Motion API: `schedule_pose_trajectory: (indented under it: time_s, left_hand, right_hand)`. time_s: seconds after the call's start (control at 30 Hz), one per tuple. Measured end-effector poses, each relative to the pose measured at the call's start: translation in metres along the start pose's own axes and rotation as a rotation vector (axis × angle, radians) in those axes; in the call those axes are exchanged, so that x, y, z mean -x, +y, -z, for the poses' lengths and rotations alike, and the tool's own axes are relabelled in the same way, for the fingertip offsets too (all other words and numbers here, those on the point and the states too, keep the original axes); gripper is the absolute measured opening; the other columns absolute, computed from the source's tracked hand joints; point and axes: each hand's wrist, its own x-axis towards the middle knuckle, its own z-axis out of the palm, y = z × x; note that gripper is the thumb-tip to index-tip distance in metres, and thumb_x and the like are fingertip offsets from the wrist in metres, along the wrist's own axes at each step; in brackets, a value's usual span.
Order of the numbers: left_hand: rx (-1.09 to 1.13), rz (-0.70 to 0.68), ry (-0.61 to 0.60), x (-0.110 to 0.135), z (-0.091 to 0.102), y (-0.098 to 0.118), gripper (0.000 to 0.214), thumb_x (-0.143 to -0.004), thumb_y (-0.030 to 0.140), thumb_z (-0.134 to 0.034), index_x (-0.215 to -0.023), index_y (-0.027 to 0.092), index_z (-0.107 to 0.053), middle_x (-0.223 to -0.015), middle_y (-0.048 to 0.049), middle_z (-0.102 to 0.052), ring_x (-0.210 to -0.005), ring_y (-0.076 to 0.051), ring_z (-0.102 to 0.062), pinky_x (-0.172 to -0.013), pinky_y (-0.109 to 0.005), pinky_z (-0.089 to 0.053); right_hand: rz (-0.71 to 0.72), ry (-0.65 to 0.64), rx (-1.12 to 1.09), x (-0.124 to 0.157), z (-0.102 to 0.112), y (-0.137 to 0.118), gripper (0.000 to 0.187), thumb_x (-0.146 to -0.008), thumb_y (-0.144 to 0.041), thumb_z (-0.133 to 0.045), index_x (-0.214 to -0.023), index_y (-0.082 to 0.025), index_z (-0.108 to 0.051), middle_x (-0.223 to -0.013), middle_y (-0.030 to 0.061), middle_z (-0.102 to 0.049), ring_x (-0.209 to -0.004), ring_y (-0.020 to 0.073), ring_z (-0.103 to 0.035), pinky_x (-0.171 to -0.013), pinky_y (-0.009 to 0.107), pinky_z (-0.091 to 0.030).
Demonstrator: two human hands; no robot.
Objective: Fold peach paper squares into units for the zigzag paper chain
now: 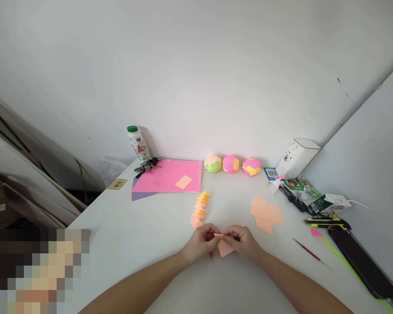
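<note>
Both hands meet over the near middle of the table, pinching one small peach paper square (225,249) by its upper edge. My left hand (201,242) has its left corner between thumb and fingers. My right hand (245,243) grips the right side, its thumb lying over the paper. The upper edge looks folded, partly hidden by the fingers. Just beyond my left hand runs a row of folded orange and peach paper pieces (200,208). Loose peach paper sheets (265,213) lie overlapping beyond my right hand.
Three paper balls (231,164) stand along the wall. A pink folder (167,174) carries a peach sheet and keys (148,165), with a white bottle (139,144) behind. Rightward lie a thin brush (309,251), a utility knife (327,222), a black case (363,261) and a white box (297,158).
</note>
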Motion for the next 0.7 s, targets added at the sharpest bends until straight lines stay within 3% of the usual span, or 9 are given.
schedule_pose_trajectory:
  time_s: [0.17,0.43,0.7]
  left_hand:
    - [-0.065,0.034,0.03,-0.0001,-0.0034,-0.0026,0.02,-0.076,0.034,-0.06,-0.072,0.017,-0.048,-0.039,0.008,-0.05,-0.031,-0.008,-0.045,-0.035,-0.017,-0.033]
    - [0.106,0.018,0.049,-0.0005,0.001,0.0047,0.016,-0.075,0.028,-0.057,-0.069,0.018,-0.046,-0.04,0.0074,-0.051,-0.031,-0.008,-0.043,-0.036,-0.02,-0.037]
    - [-0.054,0.045,0.026,-0.0007,-0.002,-0.001,0.018,-0.076,0.031,-0.057,-0.071,0.017,-0.047,-0.041,0.008,-0.049,-0.031,-0.007,-0.044,-0.035,-0.018,-0.036]
  right_hand:
    - [0.012,-0.008,0.034,-0.0008,-0.002,0.0014,0.025,-0.08,-0.039,-0.059,-0.079,-0.015,-0.065,-0.057,-0.0017,-0.052,-0.049,0.009,-0.038,-0.047,0.023,-0.028]
    - [-0.009,-0.005,0.004,-0.0006,0.0018,0.0035,0.019,-0.08,-0.034,-0.059,-0.077,-0.016,-0.062,-0.06,-0.0019,-0.051,-0.051,0.0096,-0.04,-0.048,0.022,-0.03]
    - [0.011,0.026,0.094,-0.0007,-0.0051,-0.0047,0.009,-0.077,-0.024,-0.055,-0.073,-0.017,-0.058,-0.058,-0.0034,-0.048,-0.052,0.0098,-0.039,-0.048,0.022,-0.031]
